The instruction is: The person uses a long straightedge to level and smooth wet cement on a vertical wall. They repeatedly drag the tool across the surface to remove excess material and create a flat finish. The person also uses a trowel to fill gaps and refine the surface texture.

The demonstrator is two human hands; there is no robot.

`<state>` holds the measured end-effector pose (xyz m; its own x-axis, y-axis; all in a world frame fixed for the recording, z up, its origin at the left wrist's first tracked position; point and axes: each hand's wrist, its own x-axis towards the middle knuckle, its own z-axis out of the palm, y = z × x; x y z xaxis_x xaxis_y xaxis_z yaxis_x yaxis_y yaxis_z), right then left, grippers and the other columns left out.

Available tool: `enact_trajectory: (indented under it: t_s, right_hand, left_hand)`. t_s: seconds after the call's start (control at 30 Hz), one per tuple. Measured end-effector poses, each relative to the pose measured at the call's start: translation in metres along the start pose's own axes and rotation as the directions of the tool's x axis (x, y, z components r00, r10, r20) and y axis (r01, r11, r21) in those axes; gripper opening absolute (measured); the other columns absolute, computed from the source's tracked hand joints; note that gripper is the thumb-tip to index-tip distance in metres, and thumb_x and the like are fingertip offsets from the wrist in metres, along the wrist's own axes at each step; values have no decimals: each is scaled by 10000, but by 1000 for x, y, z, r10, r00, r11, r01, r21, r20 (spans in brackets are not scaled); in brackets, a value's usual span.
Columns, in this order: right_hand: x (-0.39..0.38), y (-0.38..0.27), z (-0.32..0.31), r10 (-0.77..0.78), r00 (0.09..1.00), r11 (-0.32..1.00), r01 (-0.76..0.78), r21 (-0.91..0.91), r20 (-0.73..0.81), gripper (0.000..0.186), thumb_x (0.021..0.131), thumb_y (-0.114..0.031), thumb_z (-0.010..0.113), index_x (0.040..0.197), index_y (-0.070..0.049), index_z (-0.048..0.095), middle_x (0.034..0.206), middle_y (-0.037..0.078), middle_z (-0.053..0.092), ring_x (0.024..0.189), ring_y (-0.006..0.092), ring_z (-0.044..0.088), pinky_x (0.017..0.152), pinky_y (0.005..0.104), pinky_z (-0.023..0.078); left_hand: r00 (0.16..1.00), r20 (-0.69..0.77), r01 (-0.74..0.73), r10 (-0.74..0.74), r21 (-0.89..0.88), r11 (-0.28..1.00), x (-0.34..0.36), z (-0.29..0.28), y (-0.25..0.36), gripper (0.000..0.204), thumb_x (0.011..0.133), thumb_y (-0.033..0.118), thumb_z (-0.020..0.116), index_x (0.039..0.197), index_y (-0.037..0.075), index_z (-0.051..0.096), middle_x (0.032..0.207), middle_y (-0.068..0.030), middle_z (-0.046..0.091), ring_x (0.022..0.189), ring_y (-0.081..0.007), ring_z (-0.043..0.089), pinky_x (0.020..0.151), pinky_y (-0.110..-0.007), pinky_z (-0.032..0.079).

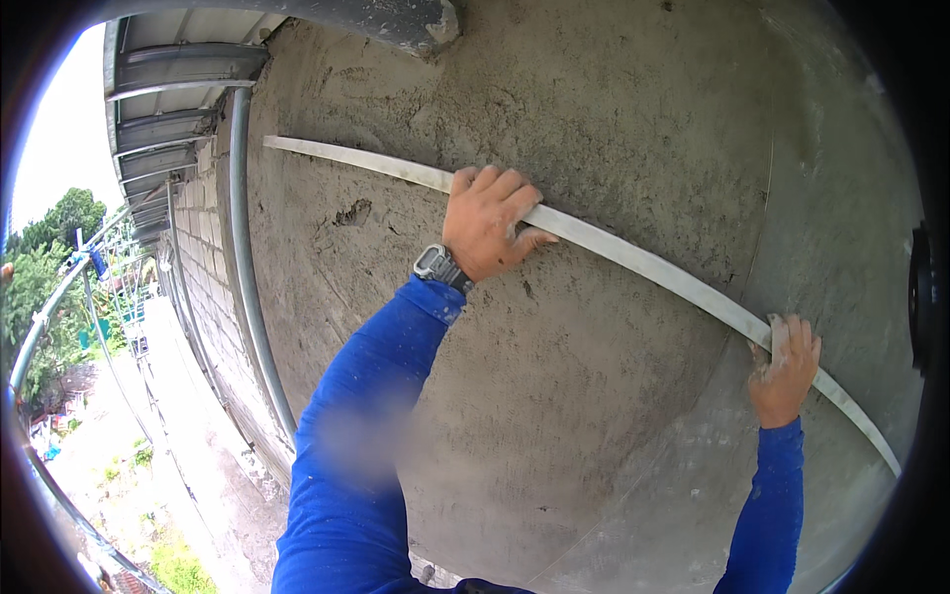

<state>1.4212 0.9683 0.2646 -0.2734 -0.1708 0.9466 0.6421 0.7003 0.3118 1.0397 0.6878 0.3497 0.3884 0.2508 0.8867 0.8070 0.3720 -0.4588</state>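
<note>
A long pale straightedge (633, 259) lies slantwise against a wall of rough grey mortar (554, 396), from upper left down to lower right. My left hand (492, 223) is closed over it left of the middle, fingers over the upper edge and thumb along the lower side. Farther right and lower, my right hand (785, 368) grips the same bar near its right end. A dark watch (442, 265) is on my left wrist, and both arms wear blue sleeves. Above the bar the mortar looks coarse and pitted; toward the lower right it looks smoother and lighter.
A vertical metal pole (247, 247) stands by the wall's left edge, with a block wall (203, 238) beyond it. Overhead are a metal roof edge (183, 74) and a thick grey pipe (396, 20). Scaffold tubes (45, 317) curve at far left, above ground far below.
</note>
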Motion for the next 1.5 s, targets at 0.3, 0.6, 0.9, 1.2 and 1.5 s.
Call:
enact_trajectory:
  t_s: [0.3, 0.6, 0.9, 1.2, 1.5]
  right_hand:
    - [-79, 58, -9, -15, 999, 999, 17, -40, 49, 437, 778, -50, 613, 1205, 32, 648, 1169, 204, 616, 1060, 428, 562, 908, 534, 416]
    - [-69, 56, 7, -35, 999, 998, 33, -59, -32, 480, 765, -101, 648, 1229, 18, 655, 1192, 197, 625, 1078, 424, 578, 919, 535, 434]
    - [-34, 36, 28, -11, 993, 989, -6, -151, -115, 474, 821, -19, 699, 1294, -6, 664, 1273, 211, 633, 1136, 427, 594, 962, 537, 463]
    - [37, 0, 32, -21, 987, 979, -13, -202, -162, 490, 824, -82, 815, 1292, -36, 680, 1272, 179, 653, 1128, 376, 618, 958, 473, 471]
    - [85, -26, 22, -35, 978, 995, 15, -99, -205, 524, 688, -58, 850, 1187, -58, 689, 1155, 90, 627, 1049, 292, 595, 883, 423, 436]
  left_hand:
    - [997, 46, 58, -55, -73, 996, -18, 22, 95, 514, 699, 475, 897, 1064, 162, 714, 1066, -1, 660, 998, -239, 604, 949, -472, 417]
    - [976, -175, -124, 130, 44, 991, -12, 44, 62, 496, 688, 543, 873, 929, 136, 723, 911, -5, 716, 782, -237, 651, 744, -399, 467]
    - [936, -289, -155, 200, 170, 973, -1, 49, 2, 558, 793, 652, 814, 931, 118, 727, 888, -26, 713, 751, -239, 648, 705, -378, 461]
    - [890, -340, -222, 305, 262, 939, 21, 42, -70, 723, 790, 774, 744, 953, 70, 715, 832, -70, 692, 729, -275, 659, 685, -394, 494]
    - [962, -224, -107, 158, 222, 969, 27, 25, -81, 653, 820, 698, 761, 987, 68, 711, 944, -91, 712, 841, -308, 655, 769, -447, 479]
